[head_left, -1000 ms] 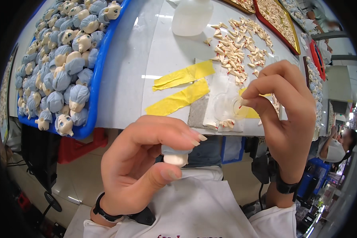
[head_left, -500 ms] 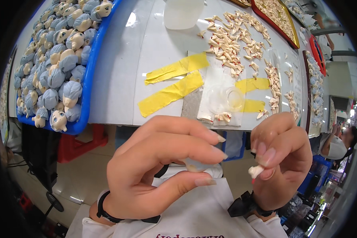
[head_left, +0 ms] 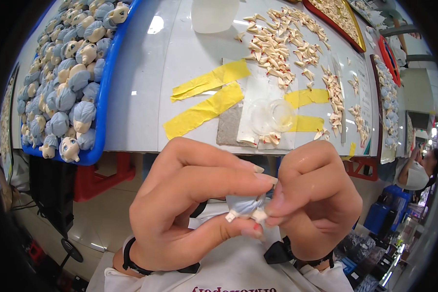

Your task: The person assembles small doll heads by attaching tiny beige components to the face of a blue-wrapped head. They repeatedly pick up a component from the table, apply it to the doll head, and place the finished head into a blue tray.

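In front of my chest my left hand pinches a small doll head with light blue hair between thumb and fingers. My right hand has come against it, its fingertips closed on a small cream plastic piece at the head's lower right side. A red tip shows beside my left thumb. Whether the piece is seated in the head cannot be made out. Beyond my hands, many similar red-tipped cream pieces lie loose on the white table.
A blue tray heaped with blue-haired doll heads stands at left. Yellow tape strips, a clear round dish and a translucent tub are on the table. A red-and-gold tray of pieces sits far right. Another person is at right.
My right hand has moved left, bringing the cream piece to the doll head. The head is turned so more blue hair shows. The view has shifted slightly.
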A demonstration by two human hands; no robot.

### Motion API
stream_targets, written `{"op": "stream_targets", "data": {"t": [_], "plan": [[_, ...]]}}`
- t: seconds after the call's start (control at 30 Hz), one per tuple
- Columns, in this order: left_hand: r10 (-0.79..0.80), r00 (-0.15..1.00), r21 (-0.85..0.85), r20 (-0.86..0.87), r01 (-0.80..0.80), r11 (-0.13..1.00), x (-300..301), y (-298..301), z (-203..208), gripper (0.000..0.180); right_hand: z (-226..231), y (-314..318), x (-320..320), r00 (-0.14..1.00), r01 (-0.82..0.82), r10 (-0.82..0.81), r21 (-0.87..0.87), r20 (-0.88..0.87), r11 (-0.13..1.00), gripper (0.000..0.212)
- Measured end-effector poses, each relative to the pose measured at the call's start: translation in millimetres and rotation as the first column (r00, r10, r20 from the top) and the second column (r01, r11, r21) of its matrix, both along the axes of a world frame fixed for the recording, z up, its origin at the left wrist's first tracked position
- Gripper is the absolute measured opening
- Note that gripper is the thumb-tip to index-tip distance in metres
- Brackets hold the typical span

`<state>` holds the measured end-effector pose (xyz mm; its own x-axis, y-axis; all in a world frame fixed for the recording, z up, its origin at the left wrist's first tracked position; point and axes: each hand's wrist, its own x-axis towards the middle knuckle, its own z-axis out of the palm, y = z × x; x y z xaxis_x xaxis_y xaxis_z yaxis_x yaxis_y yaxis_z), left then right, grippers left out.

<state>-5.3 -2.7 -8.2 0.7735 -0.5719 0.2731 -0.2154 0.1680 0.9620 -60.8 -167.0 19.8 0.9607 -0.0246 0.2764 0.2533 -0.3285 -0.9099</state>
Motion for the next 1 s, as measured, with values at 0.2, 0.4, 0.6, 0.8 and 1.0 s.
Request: {"op": "stream_targets", "data": {"t": [0.2, 0.4, 0.6, 0.8, 1.0], "plan": [[0.111, 0.980, 0.107, 0.164, -0.129, 0.986, -5, 0, 7, 0.037, 0, 2, 6, 0.980, 0.005, 0.043, -0.238, 0.196, 0.971, 0.029], [0.156, 0.941, 0.167, 0.301, -0.213, 0.963, -8, -1, 10, 0.042, -2, 2, 9, 0.974, 0.010, 0.043, -0.230, 0.223, 0.973, 0.033], [0.158, 0.952, 0.188, 0.261, -0.211, 0.959, 4, 14, 2, 0.051, 10, -40, 19, 0.973, 0.177, -0.133, -0.236, 0.191, 0.955, 0.018], [0.187, 0.971, 0.147, 0.147, -0.208, 0.967, 5, 19, -2, 0.049, 11, -94, 60, 0.979, 0.121, -0.197, -0.640, -0.049, 0.759, 0.012], [0.094, 0.984, 0.167, 0.153, -0.119, 0.979, 5, 17, -1, 0.046, 2, -102, 79, 0.965, -0.032, -0.147, -0.654, -0.218, 0.756, 0.013]]}}
